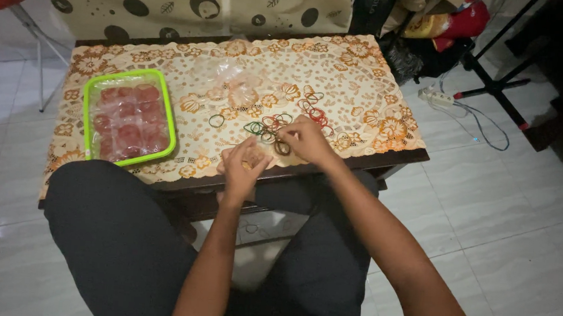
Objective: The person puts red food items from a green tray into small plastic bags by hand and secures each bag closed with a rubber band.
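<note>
While the left hand (242, 165) pinched a small bag (252, 157) closed, the right hand (306, 140) best lifted one rubber band (282, 147), fingertip grip nearly shut.

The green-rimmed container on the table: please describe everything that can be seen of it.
The green-rimmed container is a shallow rectangular tray with rounded corners and a bright lime-green rim, seemingly plastic. It holds several reddish, rounded pieces in clear wrapping; what they are cannot be told. It lies flat on the floral tablecloth, near the table's left end, with its long side running away from the person. Neither hand touches it; the left hand is nearer to it.
</note>
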